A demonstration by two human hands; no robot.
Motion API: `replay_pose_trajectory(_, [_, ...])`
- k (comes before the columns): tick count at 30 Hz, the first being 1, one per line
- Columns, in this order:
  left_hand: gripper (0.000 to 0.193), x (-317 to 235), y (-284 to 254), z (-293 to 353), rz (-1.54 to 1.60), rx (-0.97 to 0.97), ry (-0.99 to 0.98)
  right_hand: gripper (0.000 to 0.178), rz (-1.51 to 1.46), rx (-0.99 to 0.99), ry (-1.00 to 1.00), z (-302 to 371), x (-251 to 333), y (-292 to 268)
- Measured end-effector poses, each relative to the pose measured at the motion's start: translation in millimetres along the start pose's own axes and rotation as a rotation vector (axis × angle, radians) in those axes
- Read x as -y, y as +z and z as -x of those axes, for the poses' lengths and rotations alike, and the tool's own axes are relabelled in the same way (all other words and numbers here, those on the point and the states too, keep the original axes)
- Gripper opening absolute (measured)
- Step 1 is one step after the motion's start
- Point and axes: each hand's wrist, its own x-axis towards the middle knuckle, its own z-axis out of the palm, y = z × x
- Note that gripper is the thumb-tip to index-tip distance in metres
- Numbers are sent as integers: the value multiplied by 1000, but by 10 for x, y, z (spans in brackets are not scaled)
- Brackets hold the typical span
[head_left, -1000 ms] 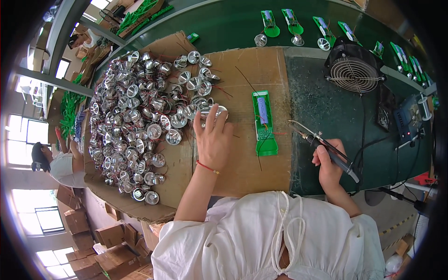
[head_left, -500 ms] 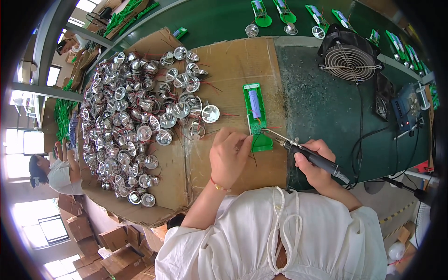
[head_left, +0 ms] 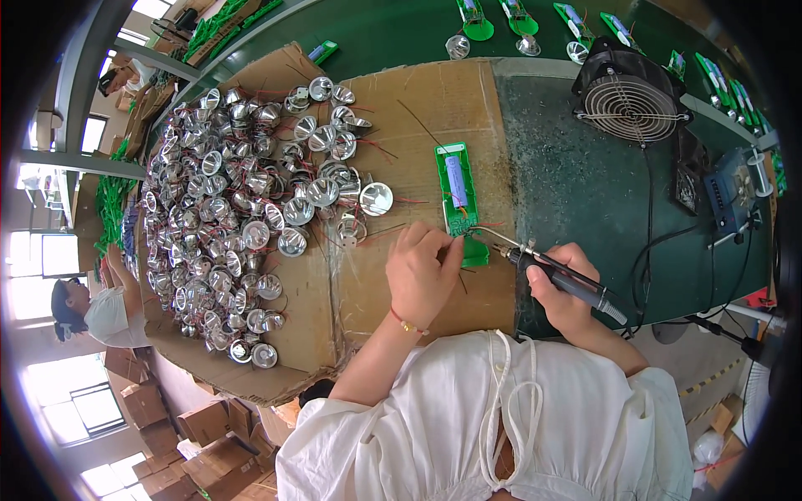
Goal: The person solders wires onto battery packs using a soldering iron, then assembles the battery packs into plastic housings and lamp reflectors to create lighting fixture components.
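On my feed I see glossy metallic reflectors (head_left: 255, 235), a smooth plastic casing (head_left: 471, 196), scuffed matt cardboard (head_left: 384, 117), a dark plastic soldering-iron handle (head_left: 585, 290).

Right hand (head_left: 570, 302) grips soldering iron (head_left: 576, 285), tip by circuit board (head_left: 459, 220) of green case (head_left: 476, 252); left hand (head_left: 422, 271) close beside. Reflectors (head_left: 221, 242) heaped toward cardboard's (head_left: 418, 104) left edge. Fan (head_left: 631, 108) at counter's (head_left: 585, 200) far edge.

Green blazed from the casing (head_left: 470, 188), lilac from its battery (head_left: 456, 179)! Left, we had silver reflectors (head_left: 376, 199) and brown cardboard (head_left: 305, 332); far right, pale concentric rings (head_left: 632, 107) patterned the black fan (head_left: 614, 63).
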Motion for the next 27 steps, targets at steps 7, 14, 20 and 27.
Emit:
replay_pose_trajectory(7, [15,4,17,-8,1,-15,16,17,-21,-36,42,54,-9,-46])
replay_pose_trajectory(14, [14,-4,-18,-6,4,24,-21,18,-42,-25,91,86,25,-70])
replay_pose_trajectory(20, [19,-10,-322,38,355,145,-51,18,-138,-60,129,77,57,-89])
replay_pose_trajectory(27, [13,105,-115,41,-43,22,295,17,-122,-50,119,62,41,-43])
